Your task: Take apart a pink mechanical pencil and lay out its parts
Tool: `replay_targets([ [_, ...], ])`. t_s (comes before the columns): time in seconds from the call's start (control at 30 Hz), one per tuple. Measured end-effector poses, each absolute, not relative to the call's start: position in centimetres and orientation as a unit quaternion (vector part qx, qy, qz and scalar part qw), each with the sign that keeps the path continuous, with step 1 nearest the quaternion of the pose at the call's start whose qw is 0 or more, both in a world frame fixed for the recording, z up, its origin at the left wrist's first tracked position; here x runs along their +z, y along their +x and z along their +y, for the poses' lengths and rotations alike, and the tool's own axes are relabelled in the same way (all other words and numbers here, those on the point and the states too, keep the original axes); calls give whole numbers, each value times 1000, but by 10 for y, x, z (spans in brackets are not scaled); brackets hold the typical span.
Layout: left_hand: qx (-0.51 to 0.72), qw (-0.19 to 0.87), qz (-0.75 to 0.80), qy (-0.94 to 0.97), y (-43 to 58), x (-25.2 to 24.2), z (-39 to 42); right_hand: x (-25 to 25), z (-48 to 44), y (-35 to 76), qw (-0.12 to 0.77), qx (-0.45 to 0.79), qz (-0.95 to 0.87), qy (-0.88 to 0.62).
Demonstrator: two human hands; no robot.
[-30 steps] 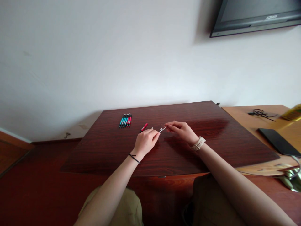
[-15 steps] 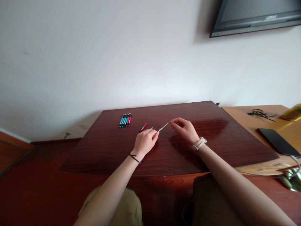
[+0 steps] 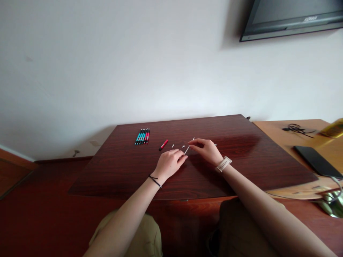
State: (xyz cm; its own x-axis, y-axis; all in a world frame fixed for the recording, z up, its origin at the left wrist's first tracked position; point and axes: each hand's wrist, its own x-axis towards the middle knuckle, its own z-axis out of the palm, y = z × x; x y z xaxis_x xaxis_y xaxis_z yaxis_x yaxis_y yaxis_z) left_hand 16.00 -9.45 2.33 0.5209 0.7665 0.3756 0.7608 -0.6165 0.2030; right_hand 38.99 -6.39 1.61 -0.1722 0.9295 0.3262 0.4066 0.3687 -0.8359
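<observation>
My left hand (image 3: 169,163) and my right hand (image 3: 205,150) meet over the middle of the dark wooden table (image 3: 128,171). Both pinch a thin white pen refill (image 3: 189,146) that slants up between them. A red pen cap (image 3: 163,144) lies just left of my left hand. Small white pen parts (image 3: 173,146) lie on the table beside it. A neat row of several teal and red pens (image 3: 142,136) lies further left and back.
A lighter wooden desk (image 3: 273,130) adjoins on the right with a black phone (image 3: 318,160), a coiled black cable (image 3: 297,129) and a yellow object (image 3: 333,128). A screen (image 3: 289,18) hangs on the white wall. My knees show below the table's front edge.
Both hands have drawn closer together. The white refill, stretched out between the fingertips half a second ago, is now steeper and tucked between the two hands. The view shifted slightly.
</observation>
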Motion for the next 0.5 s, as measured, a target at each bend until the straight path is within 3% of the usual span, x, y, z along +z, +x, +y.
replay_targets([
  [0.5, 209, 19, 443, 872, 158, 18, -92, -1, -34, 396, 260, 112, -791, -543],
])
